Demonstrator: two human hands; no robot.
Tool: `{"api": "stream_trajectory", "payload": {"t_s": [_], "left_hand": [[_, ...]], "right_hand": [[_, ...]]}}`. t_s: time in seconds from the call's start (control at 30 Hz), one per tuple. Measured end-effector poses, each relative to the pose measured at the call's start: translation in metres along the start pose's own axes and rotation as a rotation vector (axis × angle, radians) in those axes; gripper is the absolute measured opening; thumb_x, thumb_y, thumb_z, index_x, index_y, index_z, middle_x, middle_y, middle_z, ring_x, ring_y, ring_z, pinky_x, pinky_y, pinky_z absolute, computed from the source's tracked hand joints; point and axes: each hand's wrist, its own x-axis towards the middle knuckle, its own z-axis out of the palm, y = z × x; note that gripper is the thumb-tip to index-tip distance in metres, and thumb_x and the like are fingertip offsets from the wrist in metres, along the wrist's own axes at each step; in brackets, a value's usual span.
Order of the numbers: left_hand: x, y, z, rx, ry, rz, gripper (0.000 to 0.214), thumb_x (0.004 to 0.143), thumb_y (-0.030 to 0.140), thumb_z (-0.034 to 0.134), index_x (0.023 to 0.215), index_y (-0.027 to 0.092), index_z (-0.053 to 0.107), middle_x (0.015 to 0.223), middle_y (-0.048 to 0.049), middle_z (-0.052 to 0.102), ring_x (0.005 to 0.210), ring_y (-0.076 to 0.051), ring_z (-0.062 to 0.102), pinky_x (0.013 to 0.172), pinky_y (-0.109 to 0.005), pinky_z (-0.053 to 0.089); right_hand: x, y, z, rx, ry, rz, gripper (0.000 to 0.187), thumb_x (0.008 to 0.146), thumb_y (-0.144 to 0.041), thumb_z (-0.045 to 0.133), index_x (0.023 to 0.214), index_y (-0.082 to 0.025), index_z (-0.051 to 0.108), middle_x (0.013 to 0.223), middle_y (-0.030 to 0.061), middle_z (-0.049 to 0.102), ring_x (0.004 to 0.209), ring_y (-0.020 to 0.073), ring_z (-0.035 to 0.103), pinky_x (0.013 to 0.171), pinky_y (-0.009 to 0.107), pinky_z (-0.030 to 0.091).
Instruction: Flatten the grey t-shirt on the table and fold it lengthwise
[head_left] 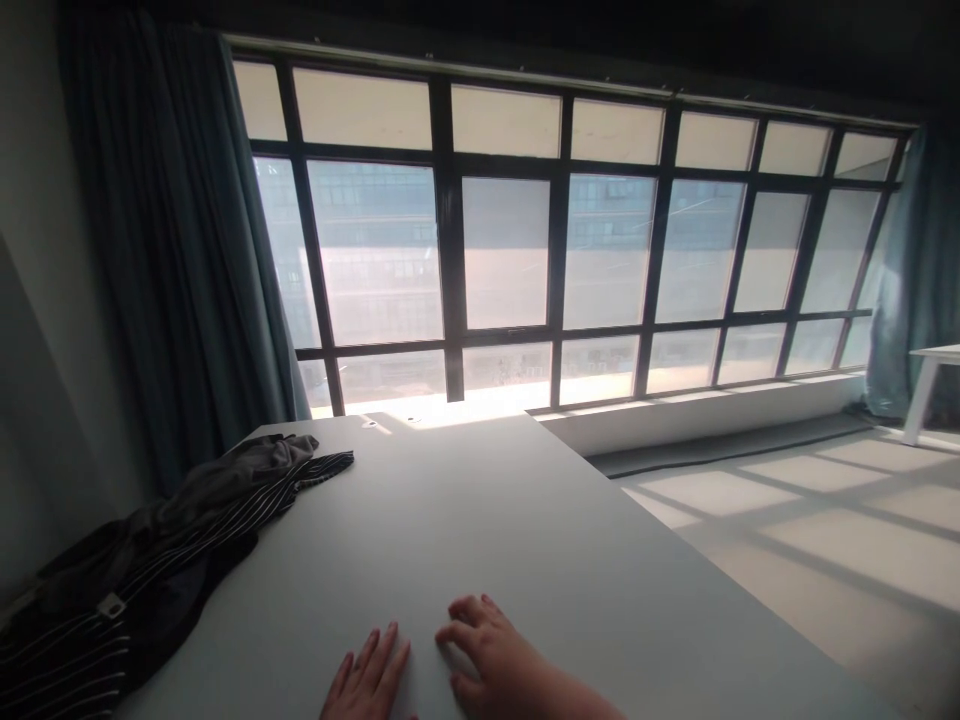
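My left hand [367,678] lies palm down on the white table [450,500] at the bottom of the view, its fingers stretched forward. To its right, my right hand [487,655] rests at the tabletop with the fingers slightly bent and apart, pointing left. A small gap separates the two hands, and neither holds anything. Dark clothes [202,540], some black with white stripes and one grey, are heaped along the table's left side, apart from both hands. A small pale tag [112,605] shows on the striped cloth.
Beyond the table stands a wide window [506,250] with dark frames. A blue-grey curtain [172,250] hangs at the left, another curtain [900,300] at the right. Sunlit floor [825,520] lies right of the table's edge, with a white table [930,385] farther off.
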Motion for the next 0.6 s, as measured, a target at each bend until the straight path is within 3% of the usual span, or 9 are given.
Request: {"api": "stream_trajectory", "payload": {"t_s": [0.37, 0.6], "left_hand": [[-0.01, 0.021, -0.02, -0.064, -0.034, -0.049, 0.07, 0.093, 0.037, 0.054, 0.161, 0.021, 0.041, 0.168, -0.0076, 0.022, 0.158, -0.033, 0.022, 0.13, -0.056, 0.021], [-0.021, 0.025, -0.033, -0.144, -0.053, -0.064, 0.072, 0.092, 0.036, 0.056, 0.162, 0.025, 0.039, 0.171, -0.0039, 0.018, 0.16, -0.029, 0.017, 0.131, -0.052, 0.016]], "right_hand": [[-0.001, -0.004, -0.002, -0.042, -0.01, 0.035, 0.054, 0.085, -0.025, 0.06, 0.138, -0.029, 0.067, 0.154, 0.0079, 0.047, 0.149, 0.0253, 0.039, 0.134, 0.046, 0.014], [0.001, -0.006, -0.003, -0.093, -0.053, 0.043, 0.056, 0.085, -0.025, 0.058, 0.142, -0.029, 0.064, 0.156, 0.0086, 0.045, 0.151, 0.0246, 0.037, 0.134, 0.048, 0.012]]}}
